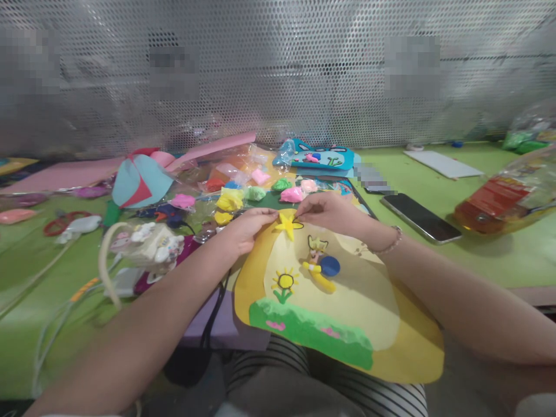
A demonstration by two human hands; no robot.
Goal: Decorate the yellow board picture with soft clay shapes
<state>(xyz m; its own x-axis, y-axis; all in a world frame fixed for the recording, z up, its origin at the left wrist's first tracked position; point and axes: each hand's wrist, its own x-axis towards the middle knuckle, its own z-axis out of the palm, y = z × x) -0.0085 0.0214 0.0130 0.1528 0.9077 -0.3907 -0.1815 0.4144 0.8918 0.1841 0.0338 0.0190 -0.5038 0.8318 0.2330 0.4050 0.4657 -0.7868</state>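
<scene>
A yellow paper card (408, 353) with a cream middle lies across the table's near edge and my lap. A yellow clay star (286, 225) sits over a drawn outline at its top. My left hand (254, 226) has its fingertips closed at the star's left point. At the right point, my right hand (324, 211) pinches with thumb and finger; the exact contact is hard to see. Lower on the card are a clay sunflower (285, 282), a small figure with a blue disc (329, 266), and a green clay strip (308, 330) with pink patches.
Behind the card lie yellow clay (229, 200), pink clay (292, 194) and other lumps on plastic wrappers. A phone (419, 217) and a tilted bottle (499, 200) are at right. Left are red-handled scissors (54, 225), cables and a decorated charger (152, 246). A perforated metal panel (278, 69) stands behind.
</scene>
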